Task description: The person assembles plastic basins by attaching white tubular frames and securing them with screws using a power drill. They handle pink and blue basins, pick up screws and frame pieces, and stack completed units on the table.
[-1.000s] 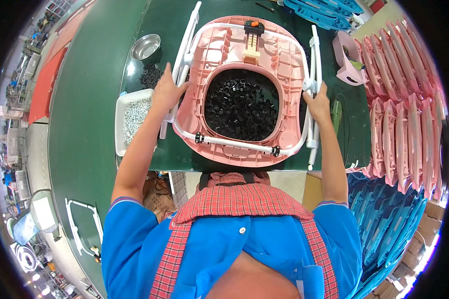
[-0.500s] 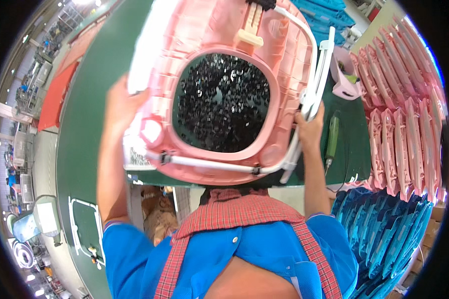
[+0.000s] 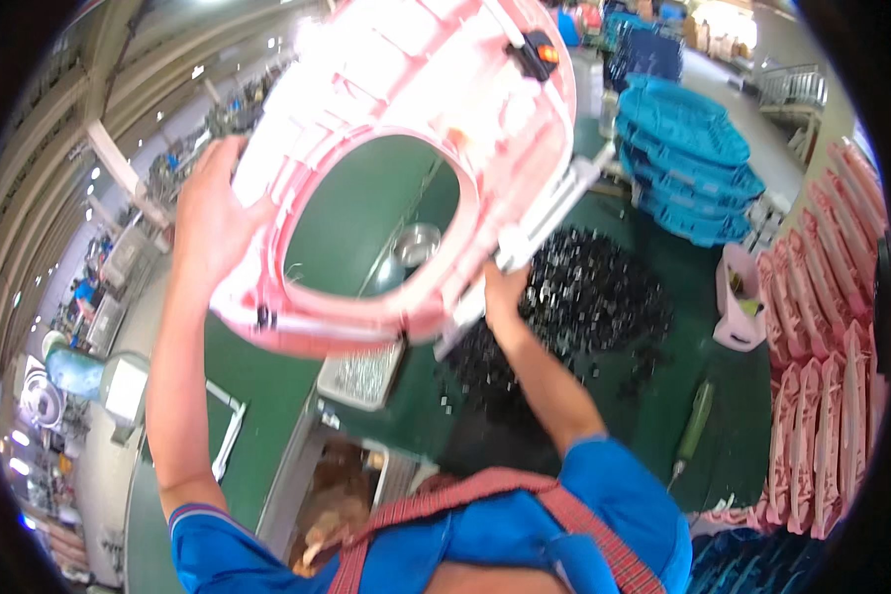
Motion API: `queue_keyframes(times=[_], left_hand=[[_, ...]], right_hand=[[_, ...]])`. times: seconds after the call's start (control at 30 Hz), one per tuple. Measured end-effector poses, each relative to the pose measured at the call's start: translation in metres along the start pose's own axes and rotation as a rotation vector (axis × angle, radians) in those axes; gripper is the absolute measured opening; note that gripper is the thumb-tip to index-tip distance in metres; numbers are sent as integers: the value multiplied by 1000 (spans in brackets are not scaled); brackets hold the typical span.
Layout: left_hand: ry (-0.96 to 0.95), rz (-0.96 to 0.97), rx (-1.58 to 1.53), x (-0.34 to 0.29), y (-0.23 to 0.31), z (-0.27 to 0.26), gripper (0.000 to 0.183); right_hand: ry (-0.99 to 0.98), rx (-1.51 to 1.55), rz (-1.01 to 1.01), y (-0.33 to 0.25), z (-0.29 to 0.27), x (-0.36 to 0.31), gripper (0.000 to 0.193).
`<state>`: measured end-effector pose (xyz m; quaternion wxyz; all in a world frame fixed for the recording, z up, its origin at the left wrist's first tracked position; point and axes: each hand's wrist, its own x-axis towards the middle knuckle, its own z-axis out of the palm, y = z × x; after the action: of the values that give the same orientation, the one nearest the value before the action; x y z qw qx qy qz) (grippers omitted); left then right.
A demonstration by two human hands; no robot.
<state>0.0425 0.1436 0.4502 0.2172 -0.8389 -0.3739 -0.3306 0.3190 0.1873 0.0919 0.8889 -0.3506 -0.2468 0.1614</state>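
A pink moulded plastic panel (image 3: pixel 421 59) with a large rounded opening is raised and tilted above the green table (image 3: pixel 366 198). Its left edge is gripped by my left hand (image 3: pixel 213 213), the thumb lying on the pink face. My right hand (image 3: pixel 505 292) is closed around the white tube (image 3: pixel 554 208) along the panel's lower right side. A black clip with an orange part (image 3: pixel 535 54) sits near the panel's upper right. Through the opening a round metal bowl (image 3: pixel 416 243) shows on the table.
Small black pieces (image 3: pixel 589 297) lie heaped beneath my right forearm. A tray of small metal parts (image 3: pixel 361 376) stands near the front edge. Rightward are a green power screwdriver (image 3: pixel 698 426), a pink bin (image 3: pixel 742 297) and rows of pink panels (image 3: pixel 812 426). Blue panels (image 3: pixel 683 148) are stacked behind.
The panel has moved up and to the left in the picture and is now tilted, still in both hands. The view has shifted, and the black heap no longer shows through the opening.
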Motion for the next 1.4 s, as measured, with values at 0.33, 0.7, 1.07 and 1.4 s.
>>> queue_keyframes(times=[0.33, 0.7, 1.07, 1.4], left_hand=[[272, -317, -491, -37, -116, 76, 47], [528, -269, 149, -107, -316, 140, 61], [-740, -240, -735, -278, -222, 228, 34], [-646, -368, -1685, -214, -97, 211, 22]], right_hand=[[-139, -271, 58, 34, 70, 109, 67], [-292, -411, -388, -28, 174, 25, 61], [-1230, -1012, -612, 85, 309, -97, 40], [-954, -911, 415, -79, 79, -170, 30]])
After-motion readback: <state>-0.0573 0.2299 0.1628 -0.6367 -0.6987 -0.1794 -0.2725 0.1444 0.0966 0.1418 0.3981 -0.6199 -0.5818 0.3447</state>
